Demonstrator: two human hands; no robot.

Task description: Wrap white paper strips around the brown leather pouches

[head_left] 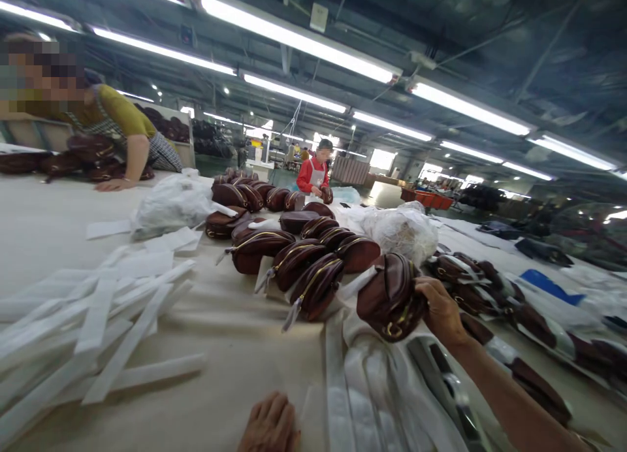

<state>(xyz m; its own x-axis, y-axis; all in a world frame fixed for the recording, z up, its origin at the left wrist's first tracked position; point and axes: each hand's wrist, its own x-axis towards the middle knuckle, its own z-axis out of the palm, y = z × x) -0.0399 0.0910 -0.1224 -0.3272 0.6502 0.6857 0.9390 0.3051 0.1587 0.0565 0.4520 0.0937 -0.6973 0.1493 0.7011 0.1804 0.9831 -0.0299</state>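
My right hand (441, 308) is closed on the edge of a dark brown leather bag (385, 298), lifted at the right end of a group of similar bags. The bag has a zip and a gold ring on its lower side, and a white strip juts out on its left. My left hand (269, 426) rests low on the table with its fingers curled under; whatever they may hold is hidden. Closest to the held bag are brown bags with gold zips (318, 285), standing in rows with pale wrapped zip pulls.
White strips (112, 321) lie heaped on the left of the table (235, 360). Clear plastic bundles (171, 200) sit further back. More brown bags (533, 321) line the right side. One co-worker (122, 125) leans in at left; another co-worker (316, 171) handles a bag at the far end.
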